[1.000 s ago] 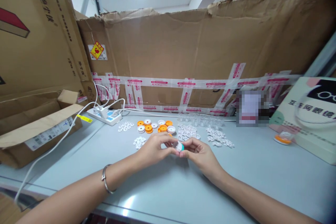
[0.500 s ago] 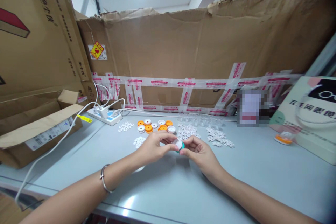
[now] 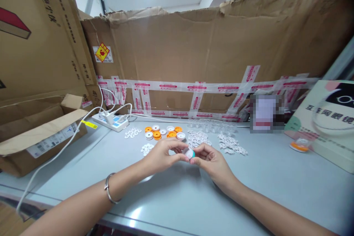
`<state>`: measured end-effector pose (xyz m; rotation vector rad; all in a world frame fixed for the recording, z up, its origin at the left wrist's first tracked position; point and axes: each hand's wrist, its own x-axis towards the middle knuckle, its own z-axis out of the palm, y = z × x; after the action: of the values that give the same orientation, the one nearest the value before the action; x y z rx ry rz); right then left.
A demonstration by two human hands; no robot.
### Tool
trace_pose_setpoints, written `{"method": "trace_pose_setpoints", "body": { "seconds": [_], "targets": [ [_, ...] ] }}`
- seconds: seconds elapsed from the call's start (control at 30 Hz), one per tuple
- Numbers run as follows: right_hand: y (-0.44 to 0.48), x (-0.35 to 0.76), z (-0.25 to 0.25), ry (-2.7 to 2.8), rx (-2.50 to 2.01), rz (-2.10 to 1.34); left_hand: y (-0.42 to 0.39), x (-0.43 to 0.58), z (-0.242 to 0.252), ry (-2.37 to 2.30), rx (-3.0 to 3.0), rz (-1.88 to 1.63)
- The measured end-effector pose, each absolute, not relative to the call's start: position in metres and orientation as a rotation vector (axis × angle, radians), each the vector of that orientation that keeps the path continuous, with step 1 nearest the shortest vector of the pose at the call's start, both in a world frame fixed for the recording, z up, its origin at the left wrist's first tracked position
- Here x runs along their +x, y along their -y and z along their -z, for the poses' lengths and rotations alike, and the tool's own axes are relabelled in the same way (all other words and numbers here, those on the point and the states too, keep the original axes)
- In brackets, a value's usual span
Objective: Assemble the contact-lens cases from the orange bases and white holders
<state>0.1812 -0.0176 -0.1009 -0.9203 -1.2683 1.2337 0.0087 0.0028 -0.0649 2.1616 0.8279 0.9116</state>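
Observation:
Between my two hands is a small round case [image 3: 189,153] with a clear cover and a teal base, held just above the table. My left hand [image 3: 168,155] pinches its clear side with thumb and fingers. From the other side, my right hand [image 3: 208,158] grips the teal part. Fingers hide some of the case. Behind the hands lie several orange and white round caps [image 3: 156,135], a spread of small white flat pieces [image 3: 198,138], another pile of white pieces [image 3: 231,143] and several clear cups [image 3: 211,125]. Small white discs [image 3: 146,149] lie beside my left hand.
More white pieces [image 3: 132,132] sit near a power strip [image 3: 116,122] with white cables. An open cardboard box [image 3: 44,132] stands at the left. At the right are an orange-based clear case [image 3: 299,145] and a printed box [image 3: 329,125]. Tall cardboard [image 3: 177,51] walls the back.
The case has tilted slightly between my fingers, so its teal part shows at a different angle. Both hands stay in nearly the same place.

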Motion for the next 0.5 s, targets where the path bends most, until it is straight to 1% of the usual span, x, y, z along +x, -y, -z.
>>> {"method": "trace_pose_setpoints", "body": {
  "seconds": [0.37,0.5],
  "targets": [
    [0.0191,0.1782,0.0993,1.256,-0.955,-1.228,-0.0036,0.0097,0.0693,-0.86,2.209,-0.912],
    [0.019,0.1773,0.0946,1.183,-0.943,-1.341,-0.0033,0.0101,0.0681,-0.878,2.242,-0.922]
  ]
}}
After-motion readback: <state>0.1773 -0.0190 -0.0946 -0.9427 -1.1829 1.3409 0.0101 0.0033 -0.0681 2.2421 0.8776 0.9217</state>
